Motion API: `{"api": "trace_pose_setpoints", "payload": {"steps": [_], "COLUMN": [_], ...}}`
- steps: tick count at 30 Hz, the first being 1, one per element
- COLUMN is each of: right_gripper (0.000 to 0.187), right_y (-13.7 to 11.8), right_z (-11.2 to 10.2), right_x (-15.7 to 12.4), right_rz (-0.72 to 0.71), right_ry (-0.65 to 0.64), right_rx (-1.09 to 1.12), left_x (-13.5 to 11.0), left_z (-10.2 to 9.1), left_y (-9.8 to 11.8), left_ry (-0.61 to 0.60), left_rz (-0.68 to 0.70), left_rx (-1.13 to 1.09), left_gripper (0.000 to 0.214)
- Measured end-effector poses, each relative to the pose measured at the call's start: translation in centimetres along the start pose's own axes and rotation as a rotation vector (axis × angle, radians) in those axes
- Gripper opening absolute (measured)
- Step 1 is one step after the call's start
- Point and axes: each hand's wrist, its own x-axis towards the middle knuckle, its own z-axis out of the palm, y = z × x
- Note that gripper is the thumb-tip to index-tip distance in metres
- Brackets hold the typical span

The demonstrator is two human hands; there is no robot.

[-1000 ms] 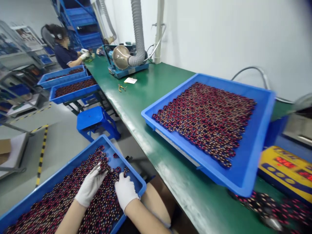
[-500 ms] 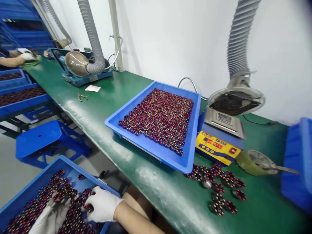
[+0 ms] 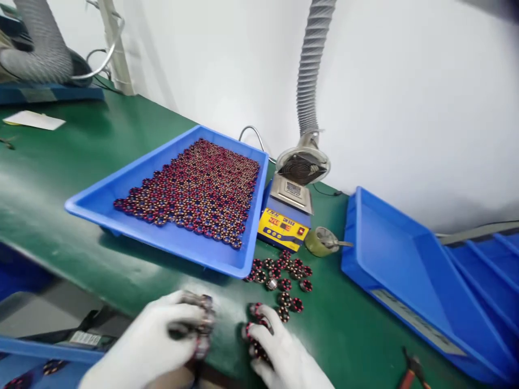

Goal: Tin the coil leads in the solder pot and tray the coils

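Observation:
My left hand (image 3: 146,340), in a white glove, grips a short stack of ring-shaped copper coils with red and dark parts (image 3: 200,325) above the green bench's front edge. My right hand (image 3: 279,351), also gloved, holds a few similar coils (image 3: 255,340) in its fingers. Just beyond that hand, a loose group of coils (image 3: 281,275) lies on the bench, with a small metal ring (image 3: 272,283) among them. Behind these, a blue tray (image 3: 93,204) carries a dense single layer of coils.
A yellow-fronted digital control unit (image 3: 281,229) stands under a round fume fan (image 3: 302,166) with a ribbed hose. A tape roll (image 3: 318,241) sits nearby. A tilted blue tray (image 3: 389,259) lies right, pliers (image 3: 411,373) at the lower right, and another coil tray (image 3: 48,352) at the lower left.
The view has swung right along the bench. Both hands have moved from the lower-left tray to above the bench, and each now holds coils.

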Motion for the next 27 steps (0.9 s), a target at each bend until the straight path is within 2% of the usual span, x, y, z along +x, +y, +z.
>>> {"api": "trace_pose_setpoints", "payload": {"steps": [1, 2, 3, 4, 7, 9, 15, 18, 19, 21, 24, 27], "right_gripper": [0.045, 0.046, 0.045, 0.041, 0.019, 0.020, 0.022, 0.007, 0.007, 0.022, 0.019, 0.027], "right_y": [1.5, 2.9, 4.1, 5.1, 7.2, 8.0, 9.0, 9.4, 9.5, 9.3, 8.2, 6.6], "right_z": [0.2, 0.3, 0.3, 0.1, -1.0, -1.8, -1.3, -1.0, -1.1, -1.5, -2.2, -2.6], "right_x": [-0.6, -1.1, -1.5, -1.8, -2.1, -2.0, -0.7, -0.7, -0.8, -0.8, 0.2, 2.4], "right_rz": [0.070, 0.116, 0.141, 0.153, 0.173, 0.198, 0.241, 0.353, 0.370, 0.336, 0.153, -0.049], "right_ry": [0.010, 0.017, 0.025, 0.042, 0.151, 0.251, 0.466, 0.528, 0.551, 0.603, 0.654, 0.513], "right_rx": [-0.071, -0.114, -0.137, -0.149, -0.189, -0.201, -0.037, -0.003, -0.001, -0.010, -0.094, -0.271], "left_x": [1.8, 3.2, 4.4, 5.3, 6.5, 6.6, 6.9, 7.4, 7.5, 7.7, 7.8, 7.9], "left_z": [1.2, 2.3, 3.5, 4.5, 6.7, 7.5, 8.4, 8.5, 8.5, 8.6, 8.6, 8.5], "left_y": [1.9, 3.6, 4.9, 5.9, 7.5, 8.0, 9.4, 9.4, 9.2, 8.8, 8.1, 7.5], "left_ry": [-0.134, -0.212, -0.269, -0.290, -0.311, -0.314, -0.269, -0.242, -0.236, -0.225, -0.207, -0.188], "left_rz": [0.092, 0.169, 0.238, 0.265, 0.315, 0.350, 0.463, 0.514, 0.528, 0.547, 0.557, 0.546], "left_rx": [0.161, 0.362, 0.554, 0.628, 0.779, 0.867, 1.067, 1.091, 1.091, 1.084, 1.056, 1.017], "left_gripper": [0.021, 0.023, 0.022, 0.022, 0.020, 0.021, 0.032, 0.032, 0.033, 0.039, 0.053, 0.051]}}
